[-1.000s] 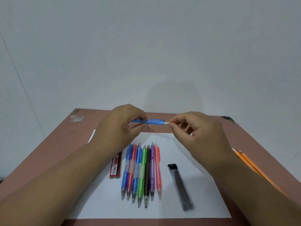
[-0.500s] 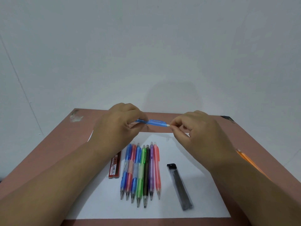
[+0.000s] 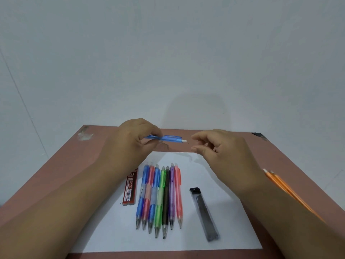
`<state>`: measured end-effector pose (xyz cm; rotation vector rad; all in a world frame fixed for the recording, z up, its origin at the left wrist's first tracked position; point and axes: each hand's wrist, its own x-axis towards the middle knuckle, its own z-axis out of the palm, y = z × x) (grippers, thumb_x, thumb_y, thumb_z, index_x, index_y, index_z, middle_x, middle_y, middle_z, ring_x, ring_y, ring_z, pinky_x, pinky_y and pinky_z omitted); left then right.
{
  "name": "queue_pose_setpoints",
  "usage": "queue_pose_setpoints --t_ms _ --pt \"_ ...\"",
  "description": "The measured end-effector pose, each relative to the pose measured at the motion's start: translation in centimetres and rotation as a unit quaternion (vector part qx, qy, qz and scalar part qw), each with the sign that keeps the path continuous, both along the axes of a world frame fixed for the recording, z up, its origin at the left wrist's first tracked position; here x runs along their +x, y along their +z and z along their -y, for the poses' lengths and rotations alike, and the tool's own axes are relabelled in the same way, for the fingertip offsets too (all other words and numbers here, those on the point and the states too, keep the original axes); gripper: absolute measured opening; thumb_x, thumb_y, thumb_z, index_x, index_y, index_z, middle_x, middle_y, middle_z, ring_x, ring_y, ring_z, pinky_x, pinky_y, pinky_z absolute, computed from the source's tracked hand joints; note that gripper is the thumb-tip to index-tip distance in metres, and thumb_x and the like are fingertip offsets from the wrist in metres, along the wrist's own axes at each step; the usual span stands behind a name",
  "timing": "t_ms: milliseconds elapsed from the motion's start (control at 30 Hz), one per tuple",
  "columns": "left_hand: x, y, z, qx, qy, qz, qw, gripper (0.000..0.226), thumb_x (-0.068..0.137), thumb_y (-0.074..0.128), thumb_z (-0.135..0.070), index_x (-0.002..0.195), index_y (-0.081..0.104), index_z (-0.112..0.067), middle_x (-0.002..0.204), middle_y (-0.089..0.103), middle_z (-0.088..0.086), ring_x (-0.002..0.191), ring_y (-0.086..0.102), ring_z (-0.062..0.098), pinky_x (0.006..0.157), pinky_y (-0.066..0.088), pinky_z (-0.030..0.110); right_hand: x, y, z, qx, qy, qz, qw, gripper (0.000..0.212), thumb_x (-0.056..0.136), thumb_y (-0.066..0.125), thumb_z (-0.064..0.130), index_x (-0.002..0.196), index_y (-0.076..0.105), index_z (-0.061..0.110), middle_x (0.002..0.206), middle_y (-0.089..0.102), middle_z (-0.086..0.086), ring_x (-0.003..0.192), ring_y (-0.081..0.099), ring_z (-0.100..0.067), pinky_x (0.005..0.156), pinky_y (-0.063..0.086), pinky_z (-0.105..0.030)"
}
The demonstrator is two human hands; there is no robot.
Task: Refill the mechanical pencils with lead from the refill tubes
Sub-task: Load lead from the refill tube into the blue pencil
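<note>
The left hand (image 3: pixel 130 144) gripped a blue mechanical pencil (image 3: pixel 166 138) above the counter (image 3: pixel 56 165), its white eraser end pointing toward the right hand (image 3: pixel 220 152), which hovered just beside it, fingers loosely curled, holding nothing visible.

Reddish-brown table (image 3: pixel 56 171), white paper sheet (image 3: pixel 229 221) lying on it, orange pencils (image 3: pixel 283 186) at its right edge

Two bare forearms reach in from the bottom corners toward twelve o'clock. The left hand (image 3: pixel 130 144) is raised, its fingers curled and pinching a slim blue translucent mechanical pencil (image 3: pixel 166 138). The right hand (image 3: pixel 224 154) hovers at its three o'clock, thumb and forefinger apart, holding nothing.
</note>
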<state>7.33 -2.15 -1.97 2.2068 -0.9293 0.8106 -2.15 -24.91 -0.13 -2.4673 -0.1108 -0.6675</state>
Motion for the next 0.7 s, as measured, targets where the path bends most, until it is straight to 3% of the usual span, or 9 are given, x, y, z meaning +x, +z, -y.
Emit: queue_pose_setpoints --t_ms 100,200,333,433,500,633,700 --pt "-0.1 0.0 -0.1 -0.021 0.009 -0.020 1.000 0.015 0.083 0.080 -0.017 0.096 0.076 -0.023 0.089 0.065 -0.011 0.084 0.060 0.010 0.075 0.049 0.024 0.4 -0.7 0.5 -0.058 -0.007 -0.083 0.995 0.024 0.097 0.067 0.025 0.119 0.071 0.033 0.100 0.062 0.022 0.086 0.054 0.010 0.076 0.038 -0.006" --pt "-0.2 0.1 0.1 -0.019 0.014 -0.033 0.999 0.013 0.084 0.080 -0.018 0.095 0.075 -0.023 0.089 0.067 -0.009 0.085 0.060 0.012 0.075 0.051 0.030 0.7 -1.2 0.4 -0.074 0.000 -0.137 0.988 0.026 0.099 0.065 0.028 0.124 0.070 0.034 0.105 0.063 0.017 0.084 0.052 0.005 0.078 0.042 -0.018" --pt "-0.2 0.1 0.2 -0.020 0.005 -0.037 0.999 0.013 0.083 0.080 -0.018 0.094 0.074 -0.024 0.088 0.067 -0.009 0.084 0.060 0.013 0.074 0.054 0.037 1.2 -1.5 0.3 -0.068 0.000 -0.135 0.989 0.018 0.097 0.067 0.027 0.113 0.075 0.030 0.102 0.065 0.015 0.079 0.052 0.005 0.072 0.039 -0.012" --pt "-0.1 0.0 0.2 -0.025 0.000 -0.039 0.999 0.012 0.083 0.079 -0.020 0.093 0.074 -0.025 0.088 0.067 -0.008 0.084 0.061 0.014 0.074 0.055 0.042 1.2 -1.7 0.1 -0.068 -0.004 -0.121 0.990 0.010 0.095 0.067 0.024 0.096 0.077 0.027 0.088 0.064 0.016 0.072 0.053 0.005 0.064 0.037 -0.010" --pt "-0.1 -0.1 0.2 -0.022 0.001 -0.044 0.999 0.012 0.083 0.078 -0.021 0.094 0.073 -0.025 0.088 0.067 -0.009 0.084 0.061 0.014 0.074 0.056 0.042 1.1 -1.6 -0.1 -0.019 -0.010 -0.093 0.995 0.009 0.094 0.068 0.023 0.089 0.076 0.026 0.078 0.065 0.017 0.069 0.056 0.004 0.060 0.039 -0.010" --pt "-0.1 -0.1 0.2 -0.022 0.004 -0.055 0.998 0.012 0.085 0.077 -0.023 0.095 0.072 -0.026 0.090 0.066 -0.010 0.085 0.061 0.011 0.074 0.056 0.039 0.4 -0.5 -0.4 0.209 0.019 -0.024 0.977 0.007 0.091 0.075 0.023 0.091 0.079 0.029 0.080 0.073 0.017 0.075 0.066 0.002 0.068 0.049 -0.010" --pt "-0.2 -0.1 0.2 -0.021 0.006 -0.062 0.998 0.012 0.085 0.077 -0.024 0.096 0.072 -0.027 0.090 0.065 -0.011 0.085 0.060 0.009 0.074 0.056 0.036 0.1 -0.1 -0.8 0.293 0.058 -0.023 0.954 0.007 0.089 0.077 0.023 0.092 0.080 0.029 0.087 0.077 0.012 0.083 0.071 -0.008 0.080 0.058 -0.023"
